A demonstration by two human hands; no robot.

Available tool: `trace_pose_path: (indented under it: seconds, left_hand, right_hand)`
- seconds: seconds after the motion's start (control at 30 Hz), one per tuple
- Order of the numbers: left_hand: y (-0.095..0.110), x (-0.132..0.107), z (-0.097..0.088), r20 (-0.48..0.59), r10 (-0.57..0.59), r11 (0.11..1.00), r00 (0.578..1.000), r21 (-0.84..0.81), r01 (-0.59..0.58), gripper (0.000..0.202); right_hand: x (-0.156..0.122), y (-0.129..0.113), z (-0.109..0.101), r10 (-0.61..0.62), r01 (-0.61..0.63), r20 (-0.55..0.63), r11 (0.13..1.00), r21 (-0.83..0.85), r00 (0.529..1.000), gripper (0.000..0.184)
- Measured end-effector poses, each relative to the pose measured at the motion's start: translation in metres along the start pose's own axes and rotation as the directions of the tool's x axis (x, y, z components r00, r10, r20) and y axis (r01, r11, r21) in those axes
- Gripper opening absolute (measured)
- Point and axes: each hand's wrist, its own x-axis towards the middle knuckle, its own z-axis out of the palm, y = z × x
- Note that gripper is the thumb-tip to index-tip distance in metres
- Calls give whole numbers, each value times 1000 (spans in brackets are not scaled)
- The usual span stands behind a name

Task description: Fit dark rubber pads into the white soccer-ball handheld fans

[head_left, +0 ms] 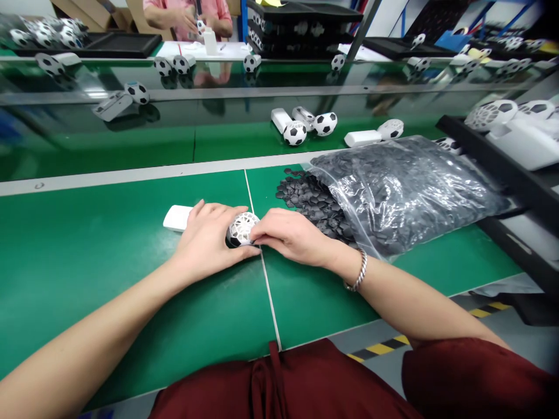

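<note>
My left hand (212, 235) is wrapped round a white device with a soccer-ball head (243, 228); its white handle (177, 218) sticks out to the left behind my fingers. The ball shows a white lattice with a few black patches low on its left side. With thumb and fingers pinched together, my right hand (290, 233) touches the ball's right side. A small dark piece seems to be between those fingertips, mostly hidden. Just beyond my right hand, loose black pieces (312, 201) spill from a clear plastic bag (406, 192).
More soccer-ball devices (295, 133) lie on the conveyor (174, 137) across the bench. At right stands a black tray (502, 151) with white-lattice balls. Black trays (301, 29) are stacked at the back. A co-worker in a pink shirt (187, 17) works opposite.
</note>
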Motion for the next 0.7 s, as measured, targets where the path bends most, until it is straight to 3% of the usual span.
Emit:
trace_pose_path:
  seconds: [0.17,0.47,0.7]
  left_hand:
    - [4,-1,1,-45,-16,1000,999,6,16,60]
    - [2,-2,2,-41,-7,1000,999,4,8,65]
    - [3,-2,2,-60,-19,1000,998,-19,17,61]
  right_hand:
    - [-1,1,4,82,-79,-89,996,42,993,6]
    - [-3,3,2,142,-137,-34,983,123,989,5]
    - [0,3,-1,279,-275,11,936,218,960,5]
